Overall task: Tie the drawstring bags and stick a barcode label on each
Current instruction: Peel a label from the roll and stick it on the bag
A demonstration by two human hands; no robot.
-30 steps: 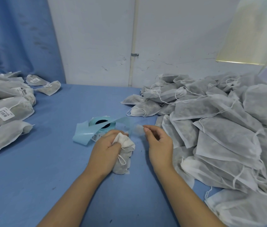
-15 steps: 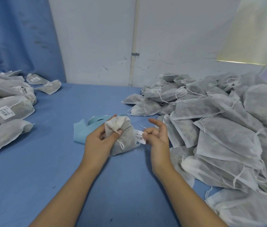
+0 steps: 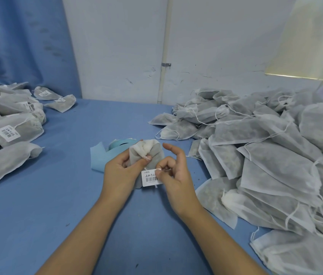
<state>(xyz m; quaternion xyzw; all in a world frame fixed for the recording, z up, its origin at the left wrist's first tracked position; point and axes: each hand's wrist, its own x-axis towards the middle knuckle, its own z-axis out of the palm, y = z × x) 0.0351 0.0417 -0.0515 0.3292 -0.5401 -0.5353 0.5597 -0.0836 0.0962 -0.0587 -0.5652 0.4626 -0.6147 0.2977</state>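
Observation:
My left hand (image 3: 120,170) grips a small grey drawstring bag (image 3: 153,153) by its gathered white neck, held above the blue table. My right hand (image 3: 173,174) pinches a white barcode label (image 3: 150,178) by its right edge; the label lies against the lower part of the bag. A thin white drawstring runs between my two hands. Behind the bag, a light-blue label roll (image 3: 118,145) with a loose strip of backing paper (image 3: 97,160) rests on the table.
A large heap of unlabelled grey bags (image 3: 271,155) fills the right side. Labelled bags (image 3: 10,126) are piled at the left. The blue tabletop (image 3: 67,195) meets a white wall and a blue curtain at the back.
My left hand lifted the bag off the table and turned it neck-up. My right hand brought the label from the roll down onto the bag's lower part.

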